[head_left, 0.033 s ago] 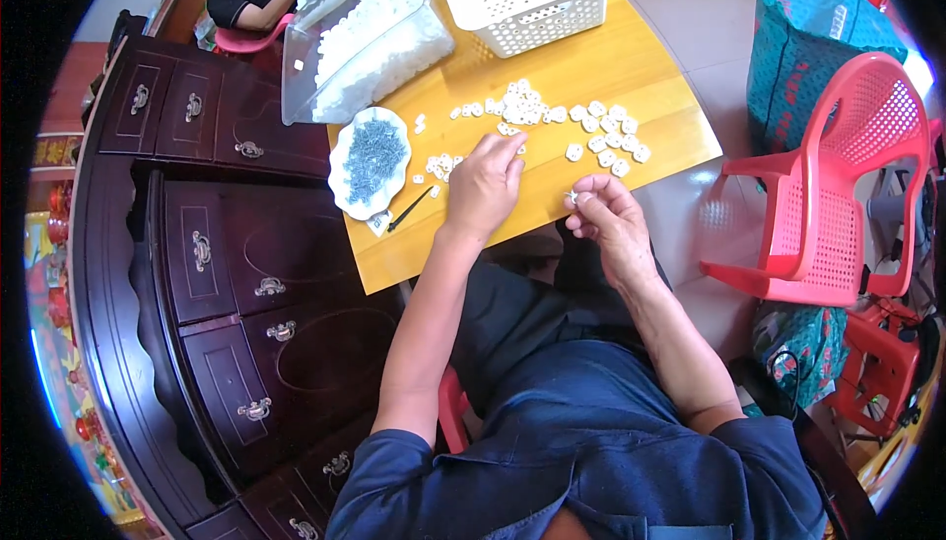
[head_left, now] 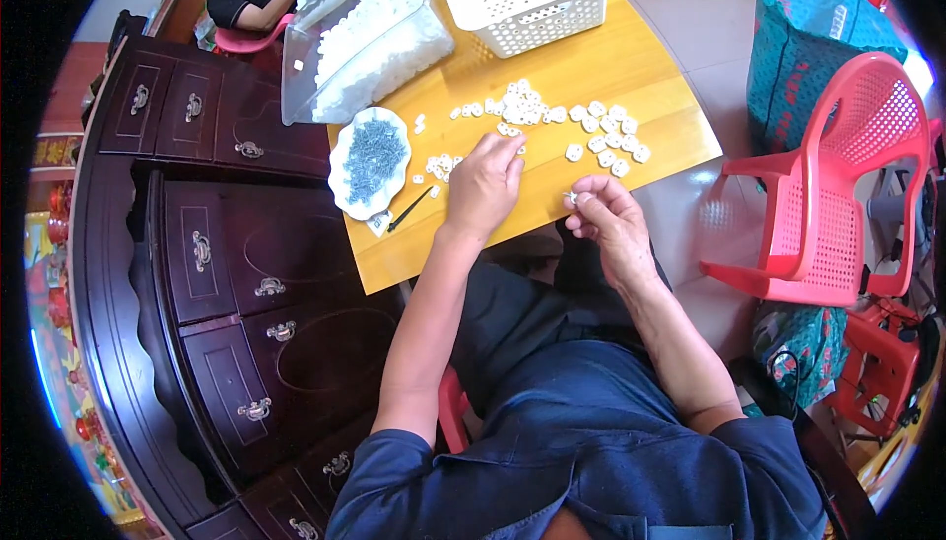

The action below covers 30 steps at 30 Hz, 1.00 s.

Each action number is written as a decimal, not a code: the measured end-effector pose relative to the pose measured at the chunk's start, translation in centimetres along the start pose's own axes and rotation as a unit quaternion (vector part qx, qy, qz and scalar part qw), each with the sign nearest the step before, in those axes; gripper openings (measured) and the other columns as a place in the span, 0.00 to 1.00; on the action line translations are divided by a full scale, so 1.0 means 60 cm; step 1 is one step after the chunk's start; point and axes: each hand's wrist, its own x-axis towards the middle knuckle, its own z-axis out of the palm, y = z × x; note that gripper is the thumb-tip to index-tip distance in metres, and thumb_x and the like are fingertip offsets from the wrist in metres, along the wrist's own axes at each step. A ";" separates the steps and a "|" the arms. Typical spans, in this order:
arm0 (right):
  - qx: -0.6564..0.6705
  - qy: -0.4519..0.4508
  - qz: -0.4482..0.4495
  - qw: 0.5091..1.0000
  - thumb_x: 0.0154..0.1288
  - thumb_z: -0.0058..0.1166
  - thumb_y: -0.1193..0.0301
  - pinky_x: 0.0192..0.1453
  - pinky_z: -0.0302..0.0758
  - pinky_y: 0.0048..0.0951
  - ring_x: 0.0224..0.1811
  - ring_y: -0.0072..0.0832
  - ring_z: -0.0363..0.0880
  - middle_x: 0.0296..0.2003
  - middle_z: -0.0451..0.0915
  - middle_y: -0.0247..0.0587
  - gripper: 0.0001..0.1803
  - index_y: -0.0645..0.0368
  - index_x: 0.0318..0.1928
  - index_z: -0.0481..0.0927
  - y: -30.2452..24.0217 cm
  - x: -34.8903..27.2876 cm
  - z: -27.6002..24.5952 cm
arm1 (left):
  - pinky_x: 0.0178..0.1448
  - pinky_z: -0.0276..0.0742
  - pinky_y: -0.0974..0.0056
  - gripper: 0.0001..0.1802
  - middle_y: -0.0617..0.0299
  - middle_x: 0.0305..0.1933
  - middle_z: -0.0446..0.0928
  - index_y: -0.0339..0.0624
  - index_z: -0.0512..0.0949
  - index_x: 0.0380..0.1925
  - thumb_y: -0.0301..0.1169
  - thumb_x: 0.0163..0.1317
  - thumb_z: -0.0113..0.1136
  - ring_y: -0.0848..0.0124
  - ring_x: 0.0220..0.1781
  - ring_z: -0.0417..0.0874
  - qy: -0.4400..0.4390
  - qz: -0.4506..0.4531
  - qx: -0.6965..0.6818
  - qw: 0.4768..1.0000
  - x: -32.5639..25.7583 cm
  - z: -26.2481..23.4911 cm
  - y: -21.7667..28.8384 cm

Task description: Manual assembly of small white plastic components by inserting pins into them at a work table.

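My right hand (head_left: 613, 223) is closed just off the table's near edge, with a small white plastic piece (head_left: 573, 198) pinched between thumb and fingers. Over the tabletop, my left hand (head_left: 488, 188) reaches forward with its fingers drawn together beside a few white pieces (head_left: 507, 129). Its fingertips are partly hidden, and what they hold does not show. Just beyond lies a heap of small white pieces (head_left: 522, 104), and larger rounded white pieces (head_left: 611, 136) are spread to its right. More small pieces (head_left: 439, 166) lie left of my left hand.
A scalloped white dish (head_left: 343, 183) holds many small grey metal parts. Beside it lies a thin black tool (head_left: 412, 209). A clear bin (head_left: 301, 82) of white pieces and a white basket (head_left: 547, 30) stand farther back. A red chair (head_left: 823, 195) is at right, dark drawers (head_left: 266, 244) at left.
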 end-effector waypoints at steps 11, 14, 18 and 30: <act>-0.006 -0.016 0.009 1.000 0.69 0.56 0.77 0.44 0.76 0.20 0.37 0.18 0.81 0.41 0.85 0.32 0.11 0.58 0.51 0.79 0.002 -0.002 0.000 | 0.44 0.81 0.51 0.05 0.55 0.38 0.82 0.43 0.81 0.38 0.30 0.63 0.64 0.52 0.40 0.85 -0.047 -0.047 0.000 0.998 -0.004 -0.010 -0.012; -0.010 -0.018 0.009 1.000 0.68 0.58 0.78 0.44 0.76 0.20 0.37 0.18 0.81 0.41 0.84 0.31 0.13 0.59 0.51 0.79 -0.001 -0.003 0.004 | 0.44 0.81 0.51 0.06 0.54 0.38 0.82 0.43 0.81 0.38 0.30 0.63 0.65 0.51 0.40 0.85 -0.043 -0.062 0.008 0.997 -0.005 -0.014 -0.015; -0.006 -0.033 0.000 0.999 0.68 0.61 0.76 0.43 0.75 0.19 0.36 0.17 0.80 0.39 0.83 0.31 0.12 0.60 0.51 0.79 -0.004 -0.005 0.006 | 0.43 0.81 0.56 0.09 0.55 0.37 0.83 0.42 0.83 0.40 0.29 0.60 0.68 0.56 0.38 0.86 0.013 -0.063 0.067 0.996 0.006 -0.015 -0.022; -0.008 -0.026 -0.005 1.000 0.74 0.58 0.70 0.42 0.74 0.19 0.34 0.16 0.79 0.36 0.83 0.29 0.09 0.58 0.49 0.78 -0.008 -0.007 0.008 | 0.47 0.81 0.51 0.08 0.56 0.43 0.82 0.46 0.84 0.41 0.30 0.60 0.66 0.52 0.43 0.85 0.025 -0.024 0.069 0.997 0.076 0.010 -0.026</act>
